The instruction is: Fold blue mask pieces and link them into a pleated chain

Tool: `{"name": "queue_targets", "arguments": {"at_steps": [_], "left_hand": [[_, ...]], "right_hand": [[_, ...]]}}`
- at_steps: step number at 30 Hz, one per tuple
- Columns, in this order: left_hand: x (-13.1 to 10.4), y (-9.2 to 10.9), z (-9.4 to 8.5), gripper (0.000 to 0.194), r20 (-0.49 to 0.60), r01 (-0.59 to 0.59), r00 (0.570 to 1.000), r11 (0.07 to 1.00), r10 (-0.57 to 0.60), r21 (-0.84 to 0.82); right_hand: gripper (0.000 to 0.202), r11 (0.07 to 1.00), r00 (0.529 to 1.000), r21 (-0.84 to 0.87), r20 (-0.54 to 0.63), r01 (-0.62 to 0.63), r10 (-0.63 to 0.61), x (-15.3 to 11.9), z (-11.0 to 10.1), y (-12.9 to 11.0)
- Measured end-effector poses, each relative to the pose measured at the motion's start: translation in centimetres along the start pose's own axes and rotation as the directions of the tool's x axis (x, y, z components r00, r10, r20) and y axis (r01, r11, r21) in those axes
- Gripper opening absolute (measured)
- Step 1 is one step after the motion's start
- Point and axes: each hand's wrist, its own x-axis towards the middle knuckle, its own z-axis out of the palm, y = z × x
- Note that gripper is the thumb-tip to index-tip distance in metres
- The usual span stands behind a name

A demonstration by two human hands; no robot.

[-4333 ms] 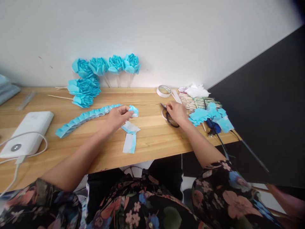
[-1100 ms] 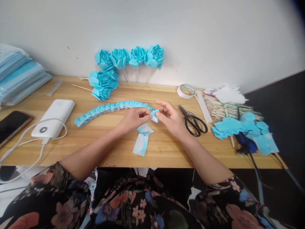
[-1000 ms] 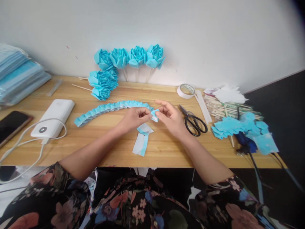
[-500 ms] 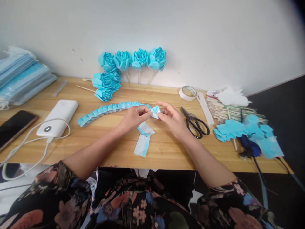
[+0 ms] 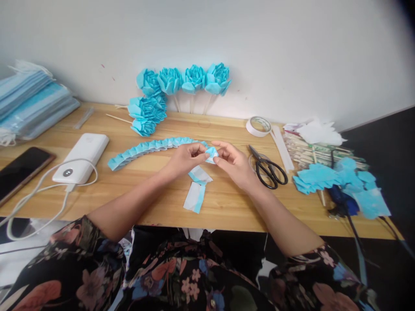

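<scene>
Between my two hands is a small folded piece of blue and white fabric (image 5: 212, 154). My left hand (image 5: 189, 159) pinches its left side between thumb and fingers. On the other side, my right hand (image 5: 234, 163) grips it with thumb and fingertips. Behind my left hand a curved row of folded blue pieces (image 5: 151, 147) lies on the table. Two flat blue-and-white strips (image 5: 195, 195) rest below my hands. Black-handled scissors (image 5: 267, 167) lie just right of my right hand.
Blue fabric flowers (image 5: 194, 79) on sticks stand against the wall. A tape roll (image 5: 258, 126), bundled sticks (image 5: 301, 149), blue petals (image 5: 317, 177) and a blue tool (image 5: 342, 202) are at right. A power bank (image 5: 84, 155), phone (image 5: 24, 172) and masks (image 5: 35, 101) are at left.
Both hands still hold the folded piece, with its shape slightly altered between the fingertips. The whole view has shifted a little.
</scene>
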Motion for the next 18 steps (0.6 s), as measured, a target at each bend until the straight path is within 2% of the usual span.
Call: {"name": "queue_targets", "arguments": {"at_steps": [5, 12, 18], "left_hand": [[-0.1, 0.03, -0.01, 0.03, -0.007, -0.02, 1.0, 1.0, 0.02, -0.01], [0.17, -0.6, -0.22, 0.045, -0.002, -0.005, 1.0, 0.998, 0.005, -0.055], [-0.09, 0.05, -0.18, 0.026, 0.011, 0.027, 1.0, 0.998, -0.027, -0.052]], "right_hand": [[0.036, 0.999, 1.0, -0.035, 0.003, 0.008, -0.008, -0.05, -0.05, -0.08], [0.037, 1.0, 0.996, 0.025, -0.091, 0.004, -0.002, 0.09, -0.21, 0.34], [0.038, 0.999, 0.994, 0.048, -0.109, -0.006, 0.011, 0.08, -0.25, 0.58]]}}
